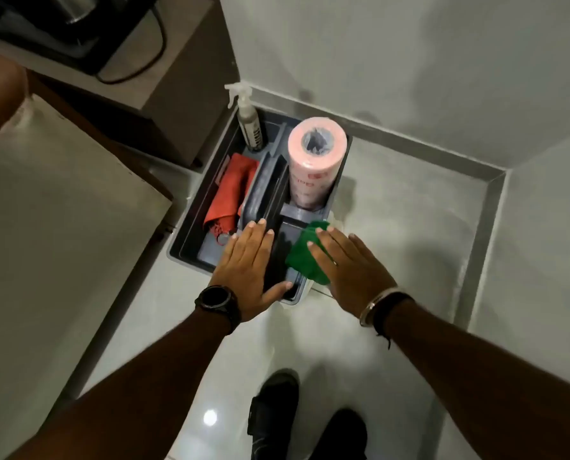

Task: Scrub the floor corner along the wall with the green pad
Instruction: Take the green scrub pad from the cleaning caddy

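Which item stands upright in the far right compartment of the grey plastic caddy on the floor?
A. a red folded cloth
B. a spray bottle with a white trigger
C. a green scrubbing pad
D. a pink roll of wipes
D: the pink roll of wipes stands on end in the far right compartment of the grey plastic caddy, with the green scrubbing pad nearer, under the right hand.

Glossy pale tiled floor [393, 207] meets grey walls [409, 61] beside a cabinet [177, 104].
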